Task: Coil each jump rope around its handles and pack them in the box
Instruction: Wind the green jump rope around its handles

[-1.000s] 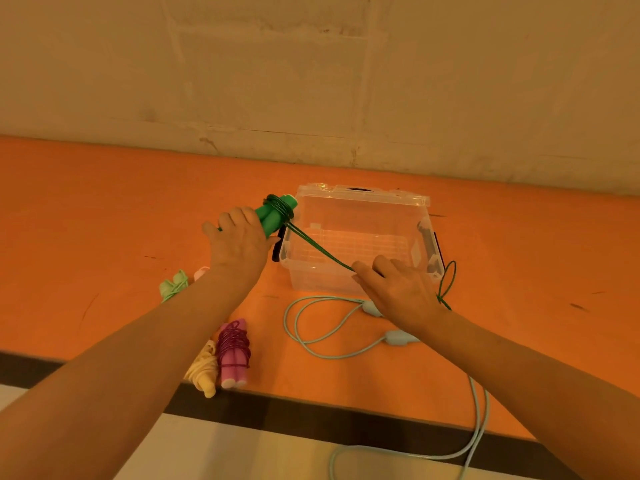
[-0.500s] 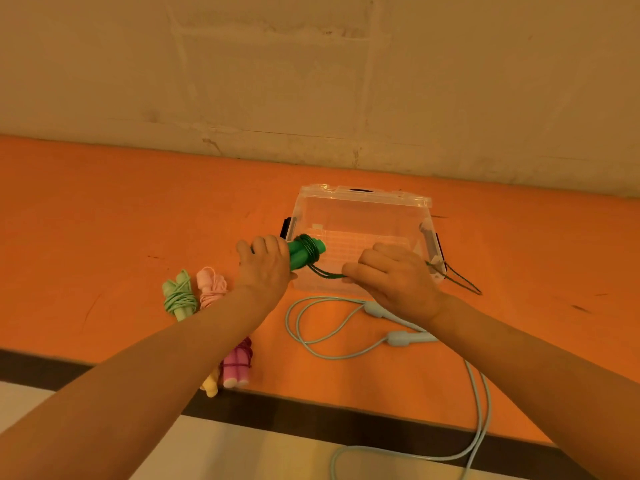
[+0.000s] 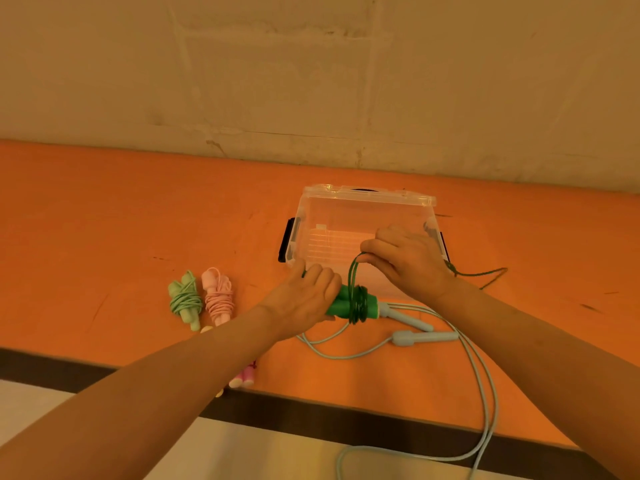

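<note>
Ropes already wound up, a light green one (image 3: 185, 299) and a pink one (image 3: 218, 295), lie at the left on the orange table (image 3: 104, 220). Next, the left hand (image 3: 304, 299) is wrapped tight around green handles (image 3: 349, 304). The right hand (image 3: 407, 259) pinches the green cord (image 3: 354, 271) just above them. Behind sits the clear box (image 3: 363, 199). A blue rope (image 3: 415, 336) lies loose nearby.

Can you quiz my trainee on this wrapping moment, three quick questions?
1. True or false: the clear box already holds a coiled rope.
2. Which hand grips the green handles? A left hand B right hand
3. Fill in: the pale blue rope lies ____, not coiled.

Key: 1 false. 2 A; the right hand guides the green cord. 3 loose.
</note>
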